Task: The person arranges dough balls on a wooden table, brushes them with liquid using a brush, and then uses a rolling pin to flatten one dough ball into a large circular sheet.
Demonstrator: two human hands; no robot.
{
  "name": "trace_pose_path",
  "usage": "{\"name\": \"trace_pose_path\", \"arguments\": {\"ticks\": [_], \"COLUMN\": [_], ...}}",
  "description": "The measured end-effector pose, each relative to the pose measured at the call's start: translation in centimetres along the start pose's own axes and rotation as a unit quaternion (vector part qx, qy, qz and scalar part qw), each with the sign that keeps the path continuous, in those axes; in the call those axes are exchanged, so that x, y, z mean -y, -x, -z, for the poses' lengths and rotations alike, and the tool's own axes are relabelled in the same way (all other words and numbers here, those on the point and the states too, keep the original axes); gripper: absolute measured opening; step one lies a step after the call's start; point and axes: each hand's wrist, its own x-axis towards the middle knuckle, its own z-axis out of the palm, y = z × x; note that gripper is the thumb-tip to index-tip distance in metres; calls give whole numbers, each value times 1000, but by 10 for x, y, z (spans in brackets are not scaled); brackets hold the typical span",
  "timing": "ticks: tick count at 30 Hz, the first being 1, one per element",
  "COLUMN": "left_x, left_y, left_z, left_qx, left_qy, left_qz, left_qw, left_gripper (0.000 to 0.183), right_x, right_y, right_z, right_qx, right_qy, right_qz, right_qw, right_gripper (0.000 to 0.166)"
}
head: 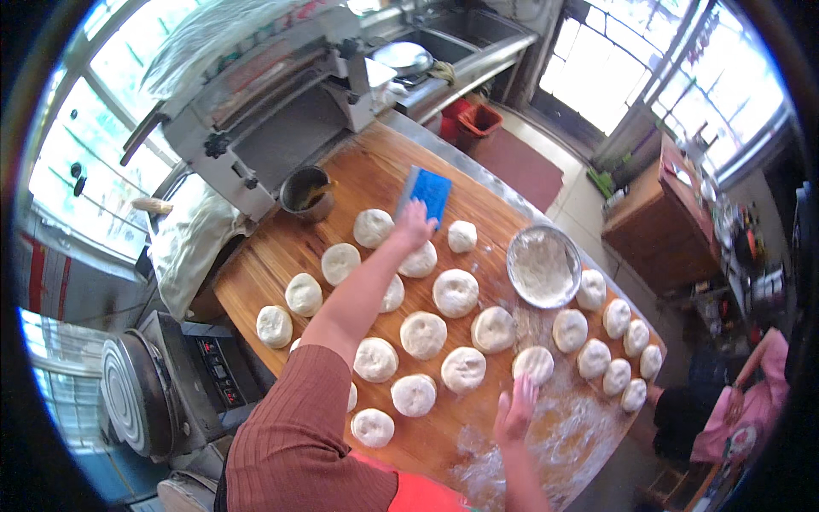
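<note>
My left hand (416, 225) reaches to the far side of a wooden worktable, its fingers over a blue dough scraper (432, 194) with a grey edge. Whether they grip it or only touch it cannot be seen. The fingertips of my right hand (516, 413) rest on the near edge of a floured dough round (533, 365); this hand grasps nothing. Between my arms lie several flattened dough rounds, among them one with a dimple (455, 293) and another (463, 369). My left forearm hides some of the rounds.
A metal bowl of flour (544, 267) stands near the right table edge, beside smaller dough pieces (594, 358). A dark metal pot (308, 194) is by a dough-sheeting machine (288, 128). Loose flour covers the near right tabletop (563, 441). A person in pink (736, 409) is at right.
</note>
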Motion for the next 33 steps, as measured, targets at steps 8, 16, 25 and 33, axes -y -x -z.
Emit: {"name": "trace_pose_path", "arguments": {"ticks": [8,16,25,33], "left_x": [-10,-7,206,291], "left_y": [-16,114,349,273], "left_z": [5,59,335,535], "left_qx": [82,-142,-455,-524], "left_qy": [4,303,-29,-22], "left_qz": [-38,-134,28,-22], "left_qw": [996,933,890,851], "left_gripper": [65,55,55,24], "right_x": [57,71,133,223], "right_y": [39,90,101,89], "right_z": [10,26,11,3], "right_qx": [1,30,74,73], "right_qy": [-22,-141,-222,-202], "right_qz": [32,-24,15,41], "right_qw": [999,989,972,976], "right_gripper": [41,40,37,34]}}
